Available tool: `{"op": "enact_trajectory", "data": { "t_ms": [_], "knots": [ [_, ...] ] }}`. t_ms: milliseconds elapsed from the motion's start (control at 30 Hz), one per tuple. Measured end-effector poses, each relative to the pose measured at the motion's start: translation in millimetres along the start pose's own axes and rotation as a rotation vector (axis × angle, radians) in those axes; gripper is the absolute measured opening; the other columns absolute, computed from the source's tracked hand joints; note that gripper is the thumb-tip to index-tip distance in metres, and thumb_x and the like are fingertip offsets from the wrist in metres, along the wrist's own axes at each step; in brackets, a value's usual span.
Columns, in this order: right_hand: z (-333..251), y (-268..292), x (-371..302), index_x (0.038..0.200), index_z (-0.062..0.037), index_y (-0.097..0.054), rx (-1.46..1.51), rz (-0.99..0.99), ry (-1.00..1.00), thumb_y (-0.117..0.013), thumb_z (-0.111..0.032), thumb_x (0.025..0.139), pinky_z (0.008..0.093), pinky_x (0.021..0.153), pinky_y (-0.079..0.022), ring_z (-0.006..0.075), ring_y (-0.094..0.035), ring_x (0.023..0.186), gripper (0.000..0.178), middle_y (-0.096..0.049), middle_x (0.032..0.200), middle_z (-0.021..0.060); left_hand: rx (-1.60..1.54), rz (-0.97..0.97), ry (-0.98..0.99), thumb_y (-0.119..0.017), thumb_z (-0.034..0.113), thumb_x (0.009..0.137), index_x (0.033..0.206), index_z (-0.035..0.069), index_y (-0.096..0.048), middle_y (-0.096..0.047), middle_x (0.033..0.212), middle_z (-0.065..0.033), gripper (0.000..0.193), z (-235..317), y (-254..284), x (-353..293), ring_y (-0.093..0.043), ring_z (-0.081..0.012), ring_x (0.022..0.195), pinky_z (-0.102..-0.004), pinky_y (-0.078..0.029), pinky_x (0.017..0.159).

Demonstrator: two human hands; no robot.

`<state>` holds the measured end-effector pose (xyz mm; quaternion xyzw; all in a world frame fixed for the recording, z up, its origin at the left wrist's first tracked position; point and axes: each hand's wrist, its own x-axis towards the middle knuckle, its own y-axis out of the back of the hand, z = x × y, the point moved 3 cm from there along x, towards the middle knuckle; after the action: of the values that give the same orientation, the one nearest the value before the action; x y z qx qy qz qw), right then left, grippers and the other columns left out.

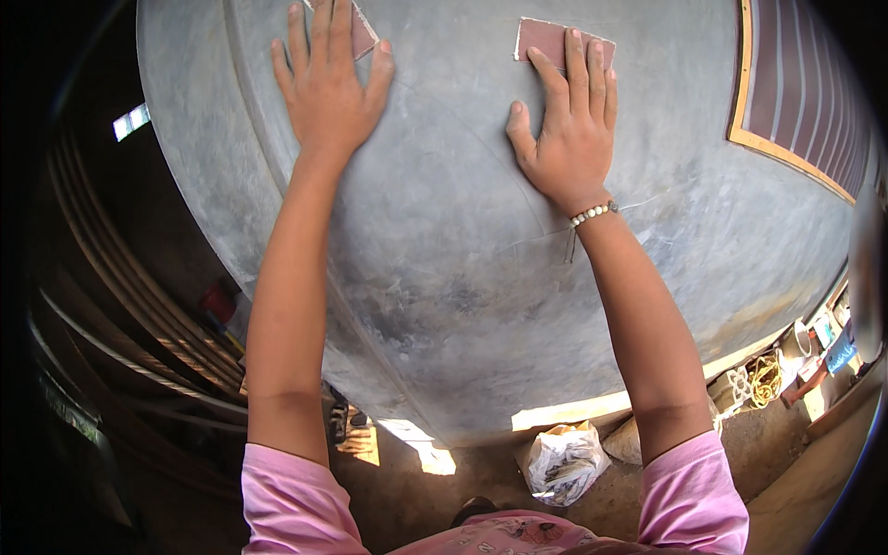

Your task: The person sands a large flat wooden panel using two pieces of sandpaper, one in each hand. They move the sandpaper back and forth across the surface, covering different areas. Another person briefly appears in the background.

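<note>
right grip (572,153) flat on brown sheet (548,35)

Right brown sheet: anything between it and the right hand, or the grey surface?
Nothing visible: the right hand has its fingers over the brown sheet, which lies against the grey surface. Its underside is hidden.

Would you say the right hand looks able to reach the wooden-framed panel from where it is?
Probably yes: the right hand rests on the reddish-brown sheet, and only open grey surface shows between it and the wooden-framed panel.
</note>
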<state>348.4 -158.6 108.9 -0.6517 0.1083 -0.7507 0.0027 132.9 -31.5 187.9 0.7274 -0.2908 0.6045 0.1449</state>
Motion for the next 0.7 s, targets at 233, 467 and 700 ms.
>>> {"op": "enact_trajectory", "data": {
  "t_ms": [233,467,700],
  "knots": [
    [0.7,-1.0,-0.4,0.146,-0.0147,-0.064,0.0,0.009,0.0,-0.065,-0.033,0.093,0.0543,0.129,-0.028,0.037,-0.039,0.157,0.056,-0.047,0.168,0.0167,-0.003,-0.04,0.018,-0.057,0.025,0.099,0.165,0.002,-0.037,-0.033,0.176,-0.0153,0.072,0.5,0.3,0.2,-0.025,-0.0402,0.164,-0.06,-0.018,0.13],
    [0.9,-0.2,-1.4,0.146,-0.0154,-0.064,-0.003,0.025,0.005,-0.066,-0.032,0.092,0.0548,0.128,-0.029,0.0369,-0.04,0.157,0.056,-0.047,0.167,0.0163,0.002,-0.067,0.038,-0.055,0.025,0.101,0.166,0.003,-0.037,-0.033,0.176,-0.0148,0.071,1.5,-0.5,-0.3,-0.024,-0.0387,0.164,-0.0598,-0.017,0.131],
    [0.7,-1.6,-2.7,0.146,-0.0163,-0.064,0.001,0.044,0.002,-0.067,-0.032,0.092,0.0549,0.127,-0.03,0.0364,-0.041,0.156,0.056,-0.048,0.166,0.0157,0.024,-0.07,0.036,-0.054,0.025,0.102,0.166,0.003,-0.037,-0.034,0.176,-0.0146,0.07,-0.1,-1.5,-2.0,-0.025,-0.0382,0.164,-0.0597,-0.018,0.131]
  ]
}}
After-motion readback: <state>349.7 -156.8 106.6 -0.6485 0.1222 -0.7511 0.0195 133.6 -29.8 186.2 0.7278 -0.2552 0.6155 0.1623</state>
